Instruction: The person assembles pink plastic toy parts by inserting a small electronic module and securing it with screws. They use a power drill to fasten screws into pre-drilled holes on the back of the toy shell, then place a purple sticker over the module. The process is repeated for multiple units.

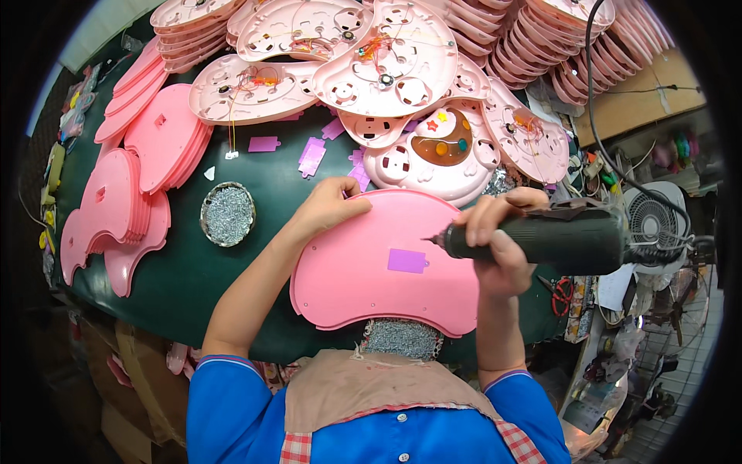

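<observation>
Blue sleeves [232,402] and a tan apron [371,387] front the near edge of a green tabletop [185,267], where a worker's bare hands attend a curved pink panel [355,271] lying flat. The left hand [336,203] rests at the panel's far left edge, thumb reaching onto the rim and other fingers bent beside it; from where I stand, I cannot tell whether they pinch the plastic. The right hand [502,240] wraps its fingers around a dark electric screwdriver [580,238], held sideways over the panel's right part, its bit pointing left. A purple card [408,261] lies near the panel's middle, apart from the fingers of both hands. Small metal screws [402,339] are heaped just beside the panel's near edge, and more fill a round bowl [204,220] to its left. Stacked pink panels [108,193] line the tabletop's left edge, pale pink shells [425,66] with wiring crowd its far edge, and a red-handled tool [563,295] lies near its right edge.
</observation>
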Demonstrator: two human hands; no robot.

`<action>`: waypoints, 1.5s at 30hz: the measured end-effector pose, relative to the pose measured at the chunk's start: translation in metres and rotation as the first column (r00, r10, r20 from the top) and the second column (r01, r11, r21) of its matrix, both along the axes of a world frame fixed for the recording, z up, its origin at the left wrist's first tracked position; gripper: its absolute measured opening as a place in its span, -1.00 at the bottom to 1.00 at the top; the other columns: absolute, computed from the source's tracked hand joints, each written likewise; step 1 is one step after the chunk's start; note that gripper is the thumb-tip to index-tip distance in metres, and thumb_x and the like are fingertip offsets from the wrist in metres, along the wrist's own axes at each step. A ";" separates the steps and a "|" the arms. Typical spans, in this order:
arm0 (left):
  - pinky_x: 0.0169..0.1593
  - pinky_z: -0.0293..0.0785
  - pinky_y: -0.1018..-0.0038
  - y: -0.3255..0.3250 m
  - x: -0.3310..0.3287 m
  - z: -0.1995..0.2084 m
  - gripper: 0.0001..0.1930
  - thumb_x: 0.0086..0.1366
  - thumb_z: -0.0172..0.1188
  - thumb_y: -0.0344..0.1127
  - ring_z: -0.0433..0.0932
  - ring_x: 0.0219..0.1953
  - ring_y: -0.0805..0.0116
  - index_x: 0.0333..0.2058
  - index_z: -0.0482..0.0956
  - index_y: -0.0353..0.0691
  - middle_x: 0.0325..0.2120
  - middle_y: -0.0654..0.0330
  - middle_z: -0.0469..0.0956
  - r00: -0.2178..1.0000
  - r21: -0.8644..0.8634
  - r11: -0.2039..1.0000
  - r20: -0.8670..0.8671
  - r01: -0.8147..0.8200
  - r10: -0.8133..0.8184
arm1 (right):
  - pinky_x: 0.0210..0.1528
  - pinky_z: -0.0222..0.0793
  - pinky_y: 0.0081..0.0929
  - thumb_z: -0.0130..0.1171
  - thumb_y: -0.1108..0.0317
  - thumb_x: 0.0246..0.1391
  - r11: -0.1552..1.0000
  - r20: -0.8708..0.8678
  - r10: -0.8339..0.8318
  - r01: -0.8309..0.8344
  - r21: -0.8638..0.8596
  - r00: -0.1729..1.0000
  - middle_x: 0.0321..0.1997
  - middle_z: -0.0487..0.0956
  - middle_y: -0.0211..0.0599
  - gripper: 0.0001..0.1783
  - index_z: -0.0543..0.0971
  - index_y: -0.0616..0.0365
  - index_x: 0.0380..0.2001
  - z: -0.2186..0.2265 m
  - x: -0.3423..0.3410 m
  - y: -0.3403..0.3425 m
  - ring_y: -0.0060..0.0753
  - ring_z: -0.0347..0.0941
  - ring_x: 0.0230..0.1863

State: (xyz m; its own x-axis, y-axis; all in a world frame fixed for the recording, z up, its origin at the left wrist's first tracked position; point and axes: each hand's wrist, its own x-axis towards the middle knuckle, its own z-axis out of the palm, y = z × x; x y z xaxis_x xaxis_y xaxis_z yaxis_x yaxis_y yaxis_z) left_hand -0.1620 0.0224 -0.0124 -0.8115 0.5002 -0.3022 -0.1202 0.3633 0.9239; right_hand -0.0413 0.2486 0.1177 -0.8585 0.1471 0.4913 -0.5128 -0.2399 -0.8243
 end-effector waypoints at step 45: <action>-0.08 0.49 -0.02 0.004 0.015 0.003 -0.67 0.32 -0.07 -0.21 0.58 -0.21 -0.24 -0.40 0.58 -0.33 -0.27 -0.12 0.62 0.963 -0.085 0.988 -0.248 -0.129 0.105 | -0.32 0.45 -0.20 -0.22 -0.94 -0.28 0.977 -0.192 0.153 -0.178 -0.121 0.969 -0.44 0.54 -0.04 0.44 0.43 0.36 0.10 -0.061 -0.056 -0.056 -0.20 0.46 -0.45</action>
State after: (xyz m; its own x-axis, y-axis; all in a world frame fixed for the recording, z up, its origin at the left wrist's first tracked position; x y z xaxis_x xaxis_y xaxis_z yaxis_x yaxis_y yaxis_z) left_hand -0.1473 0.0262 -0.0091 -0.9176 0.3747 -0.1328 0.0553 0.4512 0.8907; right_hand -0.0972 0.1926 0.0570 -0.7755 0.0869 0.6253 -0.5936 -0.4375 -0.6754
